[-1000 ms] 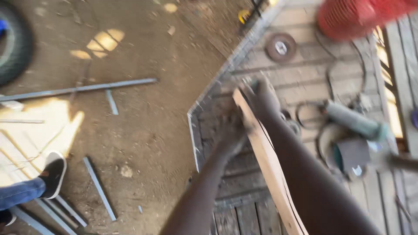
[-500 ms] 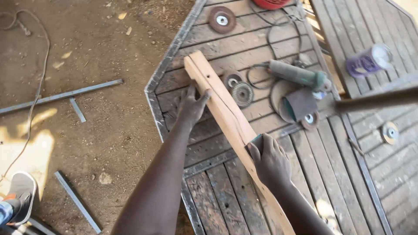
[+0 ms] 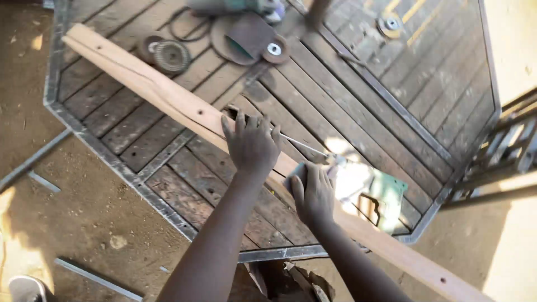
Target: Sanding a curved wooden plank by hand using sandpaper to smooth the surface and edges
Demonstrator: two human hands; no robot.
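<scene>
**Both hands down on the plank, mid-desk**

Left hand [image 3: 250, 144]: palm down, fingers spread, pressing flat on the long pale wooden plank [image 3: 168, 98] near its middle. Not wrapped around it. Right hand [image 3: 313, 193]: just beside the left, further along the plank toward the near right edge of the desk, fingers curled over the plank's edge. Can't tell what else it grips, if anything; glare washes out that spot.

Plank lies diagonally across the octagonal slatted wooden desk with grey metal frame [image 3: 112, 159], from the far left corner to past the near right edge, where it overhangs dirt ground. Small holes visible along its face.

A thin metal rod [image 3: 299, 144] shows just beyond the hands, running toward a green metal bracket [image 3: 386, 196] by the near right edge.

Far edge of the desk: round grey grinding discs [image 3: 168, 55], a dark flat disc with a guard [image 3: 246, 34], a black cable loop, another small disc [image 3: 390, 24] toward the far right.

Ground, left of the desk: grey metal bars [image 3: 33, 162].
</scene>
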